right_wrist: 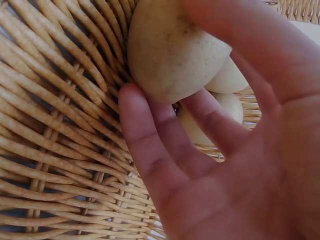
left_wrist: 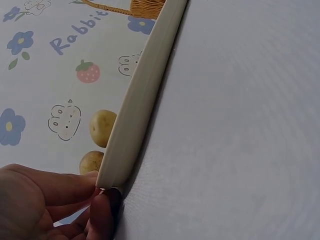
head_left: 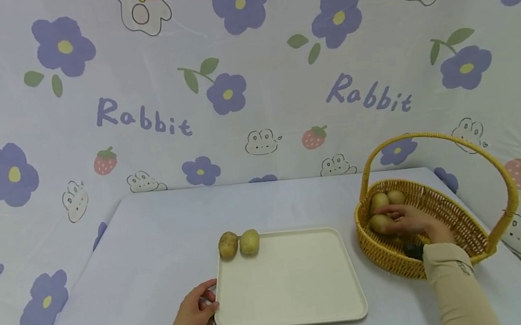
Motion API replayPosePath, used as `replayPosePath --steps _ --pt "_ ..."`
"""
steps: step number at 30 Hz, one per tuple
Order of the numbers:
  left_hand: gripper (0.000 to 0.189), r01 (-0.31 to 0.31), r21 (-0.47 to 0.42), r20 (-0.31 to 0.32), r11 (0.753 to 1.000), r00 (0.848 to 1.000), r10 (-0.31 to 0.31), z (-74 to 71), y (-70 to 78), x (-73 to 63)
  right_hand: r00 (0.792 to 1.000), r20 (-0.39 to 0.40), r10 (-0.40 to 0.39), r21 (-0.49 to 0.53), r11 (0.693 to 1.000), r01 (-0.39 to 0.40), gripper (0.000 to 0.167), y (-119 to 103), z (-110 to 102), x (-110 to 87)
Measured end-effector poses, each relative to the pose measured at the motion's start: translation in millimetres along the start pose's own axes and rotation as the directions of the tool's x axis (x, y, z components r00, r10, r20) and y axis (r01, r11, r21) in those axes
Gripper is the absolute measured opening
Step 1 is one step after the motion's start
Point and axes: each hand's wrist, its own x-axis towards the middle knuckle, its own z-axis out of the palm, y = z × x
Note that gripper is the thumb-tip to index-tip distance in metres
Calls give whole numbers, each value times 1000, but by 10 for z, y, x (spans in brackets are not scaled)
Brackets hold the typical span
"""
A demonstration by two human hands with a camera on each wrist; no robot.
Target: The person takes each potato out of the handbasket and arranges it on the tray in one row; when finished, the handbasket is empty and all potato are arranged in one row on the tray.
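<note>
My left hand [head_left: 192, 314] pinches the left rim of a cream tray [head_left: 293, 282]; in the left wrist view its thumb lies at the upper edge and fingers reach below. Two potatoes [head_left: 250, 242] sit side by side at the tray's far left corner. Inside a wicker basket [head_left: 393, 264] on the right, my right hand [head_left: 412, 222] holds a potato [right_wrist: 172, 55], thumb on one side and fingers curled round the other. Two more potatoes [head_left: 380, 202] lie just beyond it in the basket. The palm hides part of the basket's floor.
The basket's tall arched handle [head_left: 436, 135] rises over the right forearm. A dark object [head_left: 414, 251] shows at the right wrist. White cloth [head_left: 125, 285] covers the table, and a patterned curtain [head_left: 268, 59] hangs behind it.
</note>
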Motion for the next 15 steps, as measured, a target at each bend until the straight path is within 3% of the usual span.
replayPosePath --steps 4,9,15 --pt "46 0 9 -1 1000 1000 0 4 17 18 999 -31 15 8 1000 -14 51 -48 -69 -31" --pt "45 10 11 -2 1000 1000 -10 19 33 39 999 23 30 83 996 -32 54 -327 -283 -70" --pt "46 5 -12 -4 1000 1000 -5 20 13 1 992 44 -121 79 990 117 47 -908 -322 -72"
